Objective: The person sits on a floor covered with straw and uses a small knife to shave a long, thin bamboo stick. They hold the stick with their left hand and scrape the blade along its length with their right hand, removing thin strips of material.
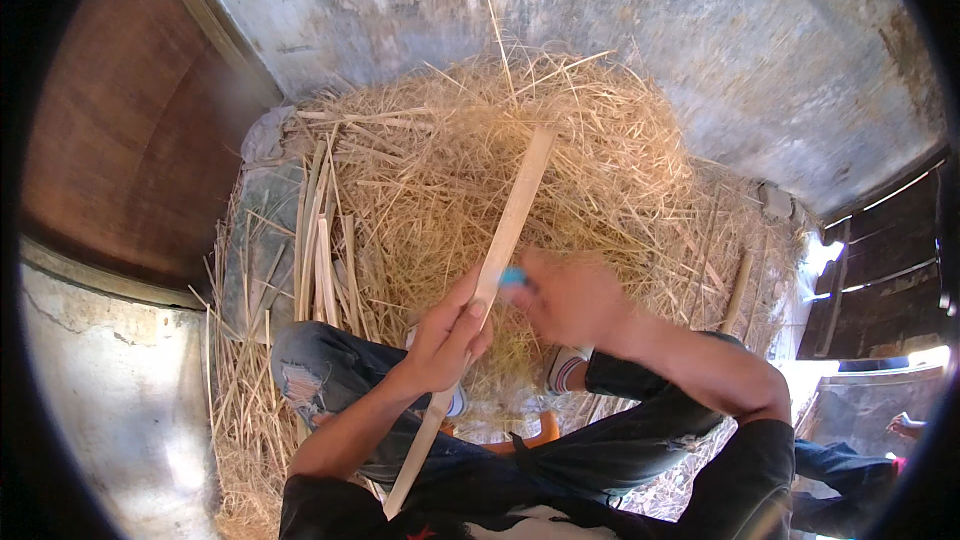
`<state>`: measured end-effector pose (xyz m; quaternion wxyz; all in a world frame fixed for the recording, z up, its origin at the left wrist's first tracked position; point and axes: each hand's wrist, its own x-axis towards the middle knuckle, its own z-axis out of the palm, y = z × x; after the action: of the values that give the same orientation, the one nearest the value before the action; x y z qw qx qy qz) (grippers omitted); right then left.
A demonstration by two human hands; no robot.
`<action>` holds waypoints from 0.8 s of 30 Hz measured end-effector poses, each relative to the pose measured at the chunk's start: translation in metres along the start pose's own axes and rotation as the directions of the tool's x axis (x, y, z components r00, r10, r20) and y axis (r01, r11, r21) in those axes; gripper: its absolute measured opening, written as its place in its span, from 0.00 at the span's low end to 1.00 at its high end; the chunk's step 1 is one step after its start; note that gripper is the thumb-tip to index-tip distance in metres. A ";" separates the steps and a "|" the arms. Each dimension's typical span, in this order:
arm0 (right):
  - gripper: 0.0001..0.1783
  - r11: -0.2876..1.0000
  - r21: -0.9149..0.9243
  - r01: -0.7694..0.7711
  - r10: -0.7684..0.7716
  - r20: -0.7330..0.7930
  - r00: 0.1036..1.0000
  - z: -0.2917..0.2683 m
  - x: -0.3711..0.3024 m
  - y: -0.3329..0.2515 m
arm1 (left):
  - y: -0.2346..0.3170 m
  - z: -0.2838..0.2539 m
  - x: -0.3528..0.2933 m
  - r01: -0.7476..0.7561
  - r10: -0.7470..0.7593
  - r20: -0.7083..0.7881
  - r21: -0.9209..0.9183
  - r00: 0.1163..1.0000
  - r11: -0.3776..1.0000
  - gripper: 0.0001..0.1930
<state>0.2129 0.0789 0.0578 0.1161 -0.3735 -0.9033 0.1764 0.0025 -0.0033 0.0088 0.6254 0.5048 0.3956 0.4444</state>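
A long, flat, pale bamboo strip [520,198] runs slanting from my lap up over the heap of shavings. My left hand [446,342] is closed around it near its middle, thumb on top. Just right of the strip, my right hand [580,302] is curled and smeared by motion. A small blue object [513,277] shows at its fingers, close against the strip's edge; it may be part of a tool, but its kind is hidden by blur.
A large heap of fine shavings [610,140] lies before me against a stained wall [720,50]. More split strips [322,240] lean at the left. Beneath me is part of an orange stool [547,428]. Another person's leg [850,470] shows at lower right.
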 end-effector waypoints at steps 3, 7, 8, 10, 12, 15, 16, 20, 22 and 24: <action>0.22 0.993 0.007 -0.122 0.122 -0.049 0.991 -0.027 0.019 0.024 | 0.001 -0.001 0.001 0.021 -0.020 0.025 -0.026 0.999 0.999 0.28; 0.23 0.998 0.012 -0.069 0.069 -0.053 0.996 -0.021 0.011 0.006 | -0.003 0.000 0.001 0.006 -0.006 0.000 -0.048 1.000 0.999 0.28; 0.22 0.999 0.009 -0.042 0.042 -0.002 0.999 -0.015 0.006 0.000 | -0.001 0.001 0.001 0.011 -0.011 0.003 -0.050 1.000 0.999 0.28; 0.22 1.000 0.018 0.011 -0.013 0.097 0.995 -0.006 0.001 -0.009 | 0.005 0.002 0.000 0.027 -0.027 0.005 -0.047 1.000 0.999 0.28; 0.22 0.984 -0.061 -0.165 0.169 0.068 0.983 -0.030 0.016 0.005 | -0.001 0.001 0.003 -0.031 0.031 -0.009 0.028 0.999 0.999 0.28; 0.22 0.961 -0.027 -0.276 0.273 -0.065 0.960 -0.049 0.023 0.037 | 0.001 0.006 0.004 -0.033 0.034 -0.001 0.074 0.999 0.997 0.28; 0.22 0.960 0.009 -0.280 0.279 -0.129 0.952 -0.051 0.023 0.044 | 0.003 0.006 0.006 -0.026 0.025 0.006 0.084 1.000 0.996 0.28; 0.22 0.979 0.012 -0.203 0.202 0.047 0.978 -0.025 0.014 0.015 | 0.003 -0.001 0.000 -0.028 0.028 0.000 0.119 1.000 0.993 0.28; 0.22 0.992 0.122 0.033 -0.034 0.009 0.999 -0.005 0.001 0.003 | 0.004 0.004 0.003 -0.036 0.037 -0.014 0.102 0.999 0.994 0.28; 0.21 0.998 0.048 -0.030 0.033 -0.066 0.997 -0.011 0.005 0.019 | 0.004 0.003 0.001 -0.025 0.024 0.004 0.132 1.000 0.991 0.26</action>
<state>0.2255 0.0979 0.0608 0.1523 -0.3907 -0.8884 0.1869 0.0046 -0.0032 0.0132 0.5855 0.5505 0.4173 0.4242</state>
